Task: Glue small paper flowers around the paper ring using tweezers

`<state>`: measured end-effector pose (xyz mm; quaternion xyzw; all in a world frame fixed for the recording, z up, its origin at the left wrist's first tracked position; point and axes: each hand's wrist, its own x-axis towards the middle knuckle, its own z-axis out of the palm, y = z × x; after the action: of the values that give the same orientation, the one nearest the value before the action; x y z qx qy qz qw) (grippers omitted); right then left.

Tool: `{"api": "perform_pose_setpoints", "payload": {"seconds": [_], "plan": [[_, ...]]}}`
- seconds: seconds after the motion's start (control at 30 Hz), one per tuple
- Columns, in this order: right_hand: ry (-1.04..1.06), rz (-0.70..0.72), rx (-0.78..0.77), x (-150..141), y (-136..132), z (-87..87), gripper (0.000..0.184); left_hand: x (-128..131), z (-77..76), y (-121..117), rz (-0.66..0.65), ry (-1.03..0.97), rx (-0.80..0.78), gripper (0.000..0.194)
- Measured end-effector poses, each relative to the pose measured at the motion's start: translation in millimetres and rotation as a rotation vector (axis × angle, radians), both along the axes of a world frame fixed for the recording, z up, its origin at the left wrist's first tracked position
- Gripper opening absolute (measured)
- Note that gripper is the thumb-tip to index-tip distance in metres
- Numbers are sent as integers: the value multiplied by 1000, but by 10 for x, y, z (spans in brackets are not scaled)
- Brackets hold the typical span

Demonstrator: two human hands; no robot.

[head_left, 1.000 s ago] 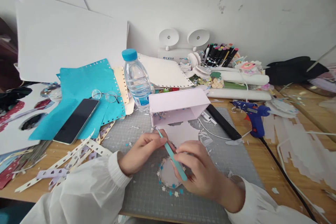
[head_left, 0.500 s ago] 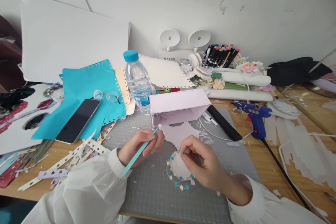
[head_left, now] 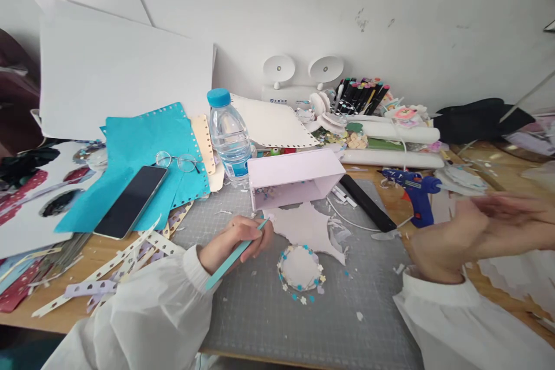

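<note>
My left hand [head_left: 240, 237] is closed around teal tweezers [head_left: 232, 260] over the grey cutting mat, their tip near a pale pink scrap [head_left: 271, 217]. To the right of it lies a round white disc [head_left: 299, 267], ringed by a garland of tiny blue and white flowers [head_left: 303, 299]. My right hand [head_left: 498, 228] is off to the right, beyond the mat, slightly smeared, with fingers stretched out and nothing visible in them. The blue glue gun [head_left: 418, 193] rests just left of that hand. Behind the disc is an irregular pale paper offcut [head_left: 299, 228].
An open pale pink box [head_left: 295, 173] lies on its side behind the offcut. A water bottle [head_left: 229, 139], phone [head_left: 130, 202] and glasses [head_left: 186, 162] stand or lie to the left. A black bar [head_left: 368, 205] crosses the mat's right side; paper strips [head_left: 108, 260] litter the left.
My right hand has left the flower-ringed disc and swung far right past the glue gun, its fingers straightening. The disc is now uncovered. My left hand keeps the tweezers almost in place.
</note>
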<state>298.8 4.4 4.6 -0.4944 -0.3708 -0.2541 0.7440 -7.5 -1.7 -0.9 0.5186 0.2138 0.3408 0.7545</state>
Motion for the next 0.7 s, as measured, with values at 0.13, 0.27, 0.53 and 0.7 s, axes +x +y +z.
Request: {"api": "perform_pose_setpoints", "payload": {"seconds": [0.13, 0.27, 0.53, 0.7], "plan": [[135, -143, -362, 261, 87, -188, 32, 1, -19, -7, -2, -18, -6, 44], [254, -103, -787, 409, 203, -435, 42, 8, -2, -13, -15, -14, 14, 45], [287, -149, -1074, 457, 230, -423, 61, -16, -35, -6, -35, -6, 27, 44], [255, -97, -1007, 499, 240, -400, 57, -16, -55, -18, -69, -12, 28, 43]]}}
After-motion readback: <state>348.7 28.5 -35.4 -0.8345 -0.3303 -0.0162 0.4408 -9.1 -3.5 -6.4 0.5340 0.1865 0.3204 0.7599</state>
